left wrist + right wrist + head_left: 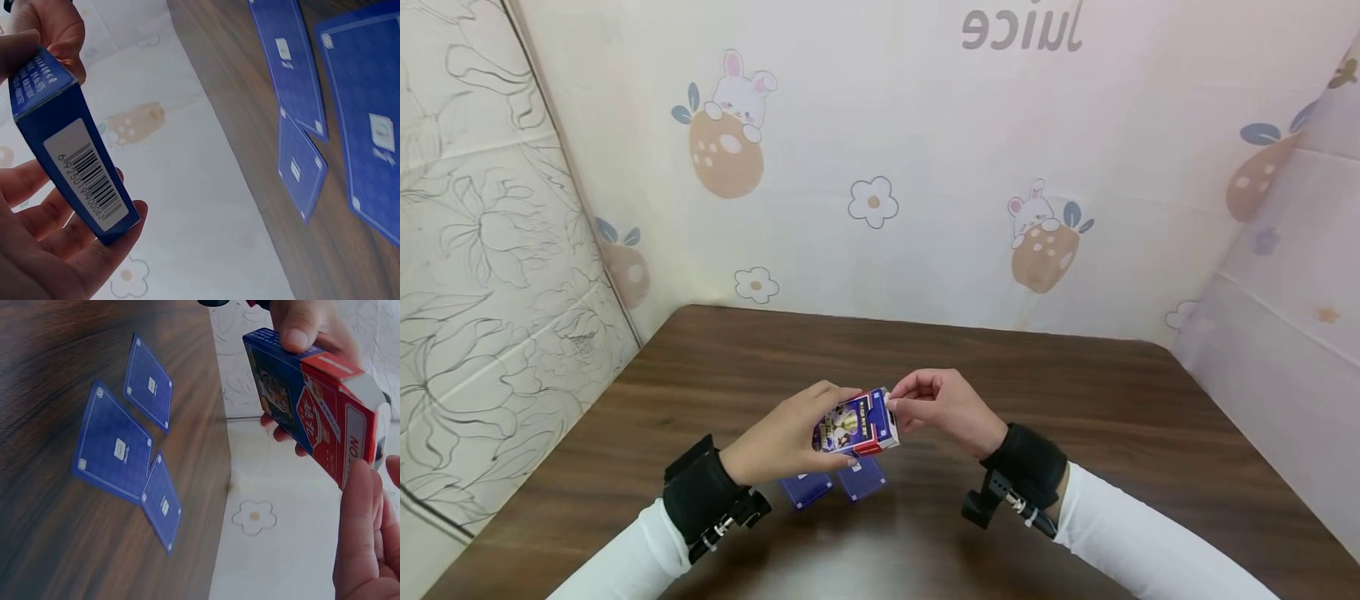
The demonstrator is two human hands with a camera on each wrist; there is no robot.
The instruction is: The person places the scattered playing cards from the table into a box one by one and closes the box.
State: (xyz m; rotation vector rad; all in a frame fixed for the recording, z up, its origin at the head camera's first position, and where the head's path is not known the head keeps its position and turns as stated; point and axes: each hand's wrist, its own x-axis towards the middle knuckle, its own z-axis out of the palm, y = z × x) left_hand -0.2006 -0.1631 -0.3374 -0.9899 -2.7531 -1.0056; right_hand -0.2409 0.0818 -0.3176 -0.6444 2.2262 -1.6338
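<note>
A small blue and red playing-card box (pixel 855 423) is gripped by my left hand (pixel 793 429), thumb on one side and fingers on the other, above the table. Its barcoded blue end (pixel 87 175) shows in the left wrist view. At the opposite, red and white end (pixel 359 419), my right hand (pixel 947 408) pinches the box's edge between thumb and fingertip. Whether that end holds cards is hidden. Below lie blue playing cards, backs up: a larger-looking card (pixel 115 444), another card (pixel 149 384) and a third card (pixel 162 503) close by.
The brown wooden table (pixel 1037 500) extends around the hands. A pale printed curtain (pixel 880 125) stands behind it, with more fabric at left and right. Black straps with camera mounts sit on the left wrist (pixel 700 492) and right wrist (pixel 1026 467).
</note>
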